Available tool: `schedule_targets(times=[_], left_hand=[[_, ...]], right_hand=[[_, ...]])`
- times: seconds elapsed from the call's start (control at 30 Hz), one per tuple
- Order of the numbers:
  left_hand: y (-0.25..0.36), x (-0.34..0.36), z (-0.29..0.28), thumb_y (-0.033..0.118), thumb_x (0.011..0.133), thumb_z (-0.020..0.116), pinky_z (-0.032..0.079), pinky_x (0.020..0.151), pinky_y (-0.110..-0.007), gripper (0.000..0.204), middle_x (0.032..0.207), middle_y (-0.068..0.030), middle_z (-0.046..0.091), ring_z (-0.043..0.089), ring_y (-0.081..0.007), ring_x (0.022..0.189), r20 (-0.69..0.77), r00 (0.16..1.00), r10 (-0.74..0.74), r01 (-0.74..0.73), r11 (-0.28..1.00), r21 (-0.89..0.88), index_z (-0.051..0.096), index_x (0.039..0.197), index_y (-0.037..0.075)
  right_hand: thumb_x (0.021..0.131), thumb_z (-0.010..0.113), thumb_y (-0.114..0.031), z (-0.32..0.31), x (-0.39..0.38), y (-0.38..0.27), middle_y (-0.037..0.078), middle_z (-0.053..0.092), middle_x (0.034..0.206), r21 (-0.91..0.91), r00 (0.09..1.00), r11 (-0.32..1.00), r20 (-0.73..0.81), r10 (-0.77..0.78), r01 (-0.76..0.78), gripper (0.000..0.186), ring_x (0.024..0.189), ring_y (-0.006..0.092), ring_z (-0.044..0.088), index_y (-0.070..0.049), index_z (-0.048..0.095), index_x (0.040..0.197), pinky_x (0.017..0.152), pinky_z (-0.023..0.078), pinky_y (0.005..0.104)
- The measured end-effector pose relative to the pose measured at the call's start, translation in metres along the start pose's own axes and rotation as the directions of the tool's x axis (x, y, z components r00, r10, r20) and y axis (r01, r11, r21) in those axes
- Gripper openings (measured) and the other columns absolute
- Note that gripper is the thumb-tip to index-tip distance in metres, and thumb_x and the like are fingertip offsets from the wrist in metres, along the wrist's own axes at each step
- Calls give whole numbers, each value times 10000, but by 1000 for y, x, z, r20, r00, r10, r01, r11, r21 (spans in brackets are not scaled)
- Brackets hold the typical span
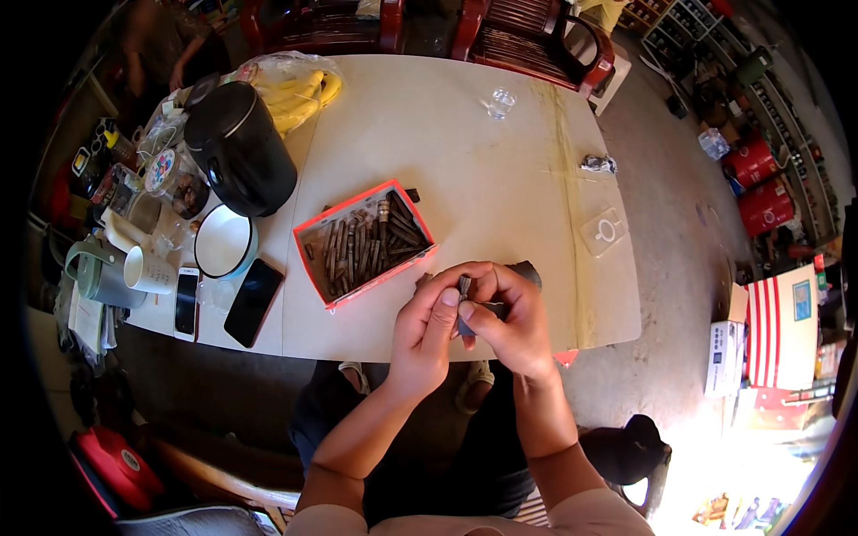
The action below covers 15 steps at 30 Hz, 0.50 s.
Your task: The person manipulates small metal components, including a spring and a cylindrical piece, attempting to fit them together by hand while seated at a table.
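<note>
Both hands meet over the near edge of the table, fingertips pinched together. Between thumb and fingers, my left hand holds a short fluted metal bit upright. My right hand is closed against it, gripping a dark grey sheet that shows below the fingertips. Whether that sheet is cloth or abrasive paper I cannot tell. More dark grey material shows behind the right knuckles. Just left of the hands sits a red-rimmed open box with many similar dark metal bits inside.
Left on the table are a black kettle, a white bowl, two phones, a white cup and bagged bananas. A clear glass, crumpled foil and a clear plate lie to the right. Another person is far left.
</note>
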State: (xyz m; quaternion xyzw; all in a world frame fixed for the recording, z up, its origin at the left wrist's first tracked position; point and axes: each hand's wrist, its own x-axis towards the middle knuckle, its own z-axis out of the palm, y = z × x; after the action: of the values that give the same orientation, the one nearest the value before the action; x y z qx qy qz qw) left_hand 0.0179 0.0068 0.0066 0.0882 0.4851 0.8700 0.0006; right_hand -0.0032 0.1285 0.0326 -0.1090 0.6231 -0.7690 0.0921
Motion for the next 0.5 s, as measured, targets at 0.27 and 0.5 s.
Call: schedule_targets(times=[0.27,0.5], left_hand=[[0,1,3,247,1028,372,395,543,-202,365,778,29,464,349,-39,628,12,1000,-14,14,999,29,544,1222,-10],[-1,1,-1,189,1029,366,429,555,-199,332,815,7,514,430,-40,620,24,998,-50,50,998,-29,545,1231,-4]], right_hand=[[842,591,38,-5,0,-3,47,569,723,30,1000,999,21,18,-19,91,630,107,597,10,511,808,504,494,235],[839,592,30,-6,0,0,54,578,735,140,997,987,-7,83,-81,92,650,124,610,6,512,803,503,507,252]])
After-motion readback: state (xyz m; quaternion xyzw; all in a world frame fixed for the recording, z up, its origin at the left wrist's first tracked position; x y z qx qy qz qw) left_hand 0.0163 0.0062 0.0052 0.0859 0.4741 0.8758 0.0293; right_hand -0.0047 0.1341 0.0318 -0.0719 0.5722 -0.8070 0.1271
